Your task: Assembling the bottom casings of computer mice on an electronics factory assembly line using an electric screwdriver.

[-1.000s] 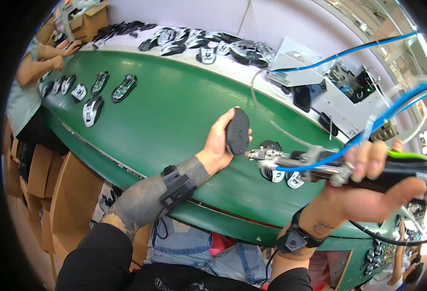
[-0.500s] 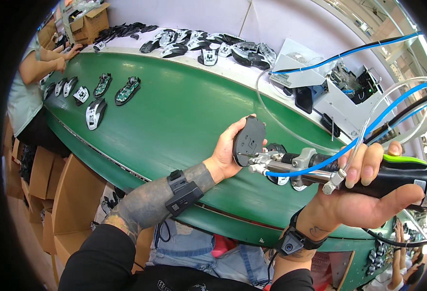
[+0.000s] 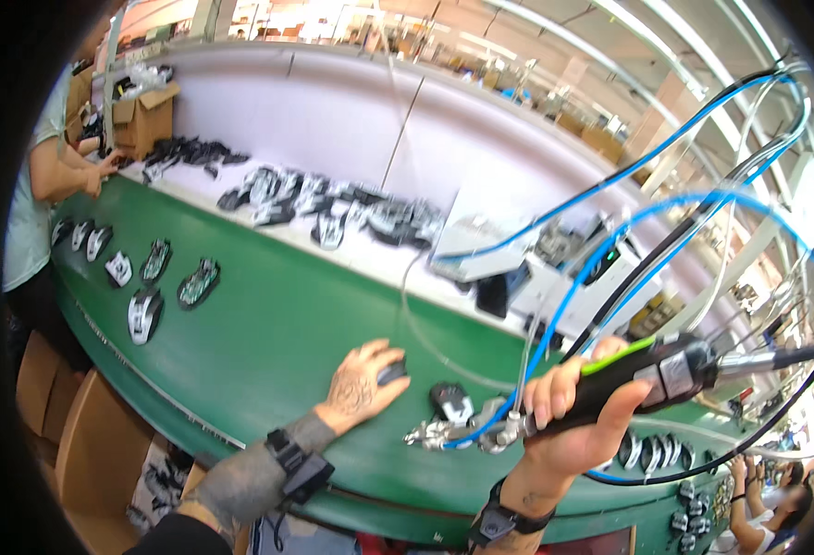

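My left hand lies palm down on the green belt, fingers curled over a dark computer mouse, mostly hidden beneath them. My right hand grips a black power screwdriver with a lime-green lever strip; its metal tip end points left, low over the belt. Blue and clear air hoses run from the tool. Between the two hands sits a partly built black-and-white mouse.
On the green conveyor belt, several mouse shells and circuit-board halves stand at the left. More shells pile along the white ledge. A screw-feeding machine stands behind. One co-worker is at the far left; others sit at lower right.
My left hand has turned palm down and lowered the mouse onto the belt. The screwdriver has swung away from it, down and left. The head view has tilted up.
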The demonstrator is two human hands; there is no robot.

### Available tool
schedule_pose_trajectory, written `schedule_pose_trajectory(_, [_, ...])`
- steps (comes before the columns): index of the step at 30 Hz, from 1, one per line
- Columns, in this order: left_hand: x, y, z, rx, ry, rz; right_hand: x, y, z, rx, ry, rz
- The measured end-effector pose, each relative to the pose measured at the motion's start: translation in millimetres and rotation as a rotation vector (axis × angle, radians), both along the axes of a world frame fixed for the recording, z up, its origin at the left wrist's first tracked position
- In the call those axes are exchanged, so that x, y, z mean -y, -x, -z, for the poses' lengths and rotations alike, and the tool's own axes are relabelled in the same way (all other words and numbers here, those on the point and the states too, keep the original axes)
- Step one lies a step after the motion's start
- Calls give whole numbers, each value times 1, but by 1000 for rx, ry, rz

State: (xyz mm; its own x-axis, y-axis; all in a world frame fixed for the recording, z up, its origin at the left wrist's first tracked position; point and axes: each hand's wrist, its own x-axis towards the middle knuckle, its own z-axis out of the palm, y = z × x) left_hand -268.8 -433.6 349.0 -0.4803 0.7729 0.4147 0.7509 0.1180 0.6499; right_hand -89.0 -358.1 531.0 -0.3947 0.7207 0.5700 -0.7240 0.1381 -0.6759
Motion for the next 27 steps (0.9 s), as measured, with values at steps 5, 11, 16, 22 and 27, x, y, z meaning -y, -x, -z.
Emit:
schedule_pose_trajectory(5, [-4, -16, 14, 20, 82, 14, -2, -19, -5, -30, -7, 122])
schedule_pose_trajectory(11, [44, 45, 6, 82, 79, 64, 1, -2, -2, -36, 7, 138])
schedule_pose_trajectory(16, [131, 167, -6, -212, 101, -475, -7, -22, -11, -141, 174, 137])
schedule_pose_trajectory(22, [221, 245, -19, -114, 645, -1040, -15, -10, -2, -98, 36, 160])
schedule_pose_trajectory(27, [224, 251, -39, 34, 583, -832, 7, -7, -13, -78, 21, 205])
